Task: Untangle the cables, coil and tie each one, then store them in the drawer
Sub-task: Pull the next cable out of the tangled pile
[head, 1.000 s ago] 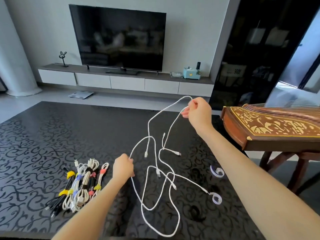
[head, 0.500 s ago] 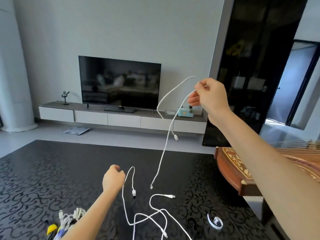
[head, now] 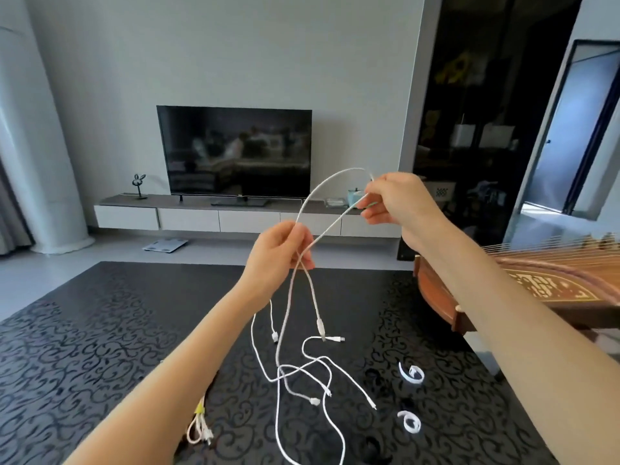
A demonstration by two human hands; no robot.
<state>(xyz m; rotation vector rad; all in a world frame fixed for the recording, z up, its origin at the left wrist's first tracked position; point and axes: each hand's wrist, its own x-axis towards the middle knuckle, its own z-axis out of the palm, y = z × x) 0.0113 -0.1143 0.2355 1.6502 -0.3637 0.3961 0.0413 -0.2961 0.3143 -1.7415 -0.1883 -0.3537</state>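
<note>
White cable (head: 322, 193) loop pinched by both hands: left hand (head: 278, 253) low, right hand (head: 396, 199) higher.

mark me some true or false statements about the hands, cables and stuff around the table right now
1. The left hand and right hand both hold a white cable above the table. True.
2. The white ties are wrapped round that cable. False: both lie loose on the table, right of the tangle.
3. The TV shows a bright picture. False: its screen is dark.
4. Several cable plugs rest on the table. True.
5. The stringed instrument stands at the left. False: it is at the right.
</note>
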